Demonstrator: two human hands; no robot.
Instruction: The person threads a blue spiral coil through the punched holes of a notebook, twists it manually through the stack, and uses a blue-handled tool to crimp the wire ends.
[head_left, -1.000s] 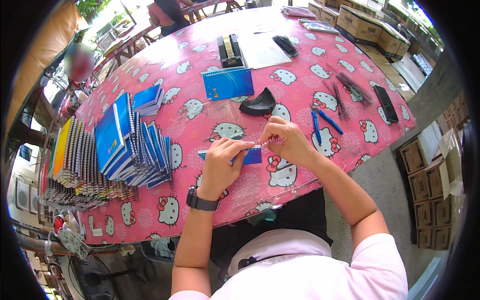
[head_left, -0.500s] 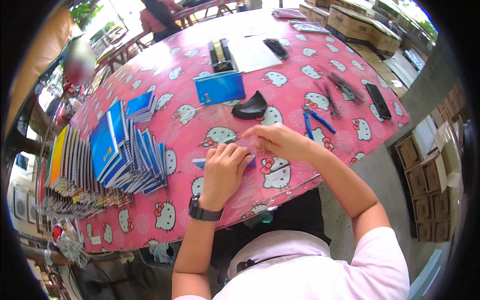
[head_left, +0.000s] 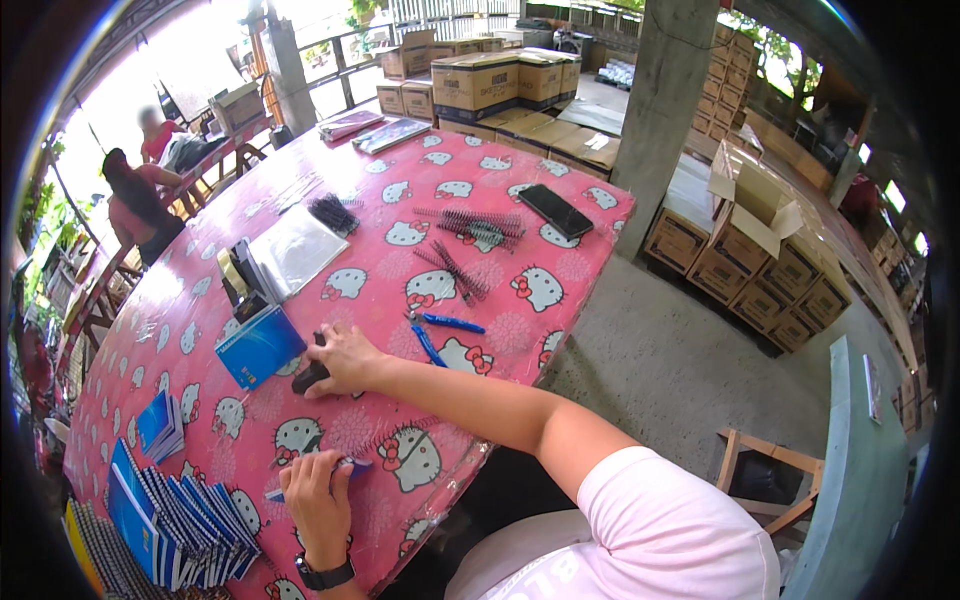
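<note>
Fingers of the left hand (head_left: 320,503) are curling over a small blue notebook (head_left: 361,466), holding it against the pink patterned tabletop (head_left: 375,515) close to the near edge; a thin spiral wire (head_left: 400,435) is lying beside it. The right hand (head_left: 347,360) is spanning a black curved piece (head_left: 308,376) with fingers and thumb; whether it is gripping or merely covering cannot be told. Just beyond, a second blue notebook (head_left: 262,347) is lying by a tape dispenser (head_left: 240,284). Blue-handled pliers (head_left: 455,323) are lying between the right forearm and loose black coils (head_left: 470,228), while a black phone (head_left: 556,210) is resting near the tabletop's right corner. Blue spiral notebooks (head_left: 137,515) are leaning together toward the left edge. Past the far edge, cardboard boxes (head_left: 475,87) are standing stacked.
</note>
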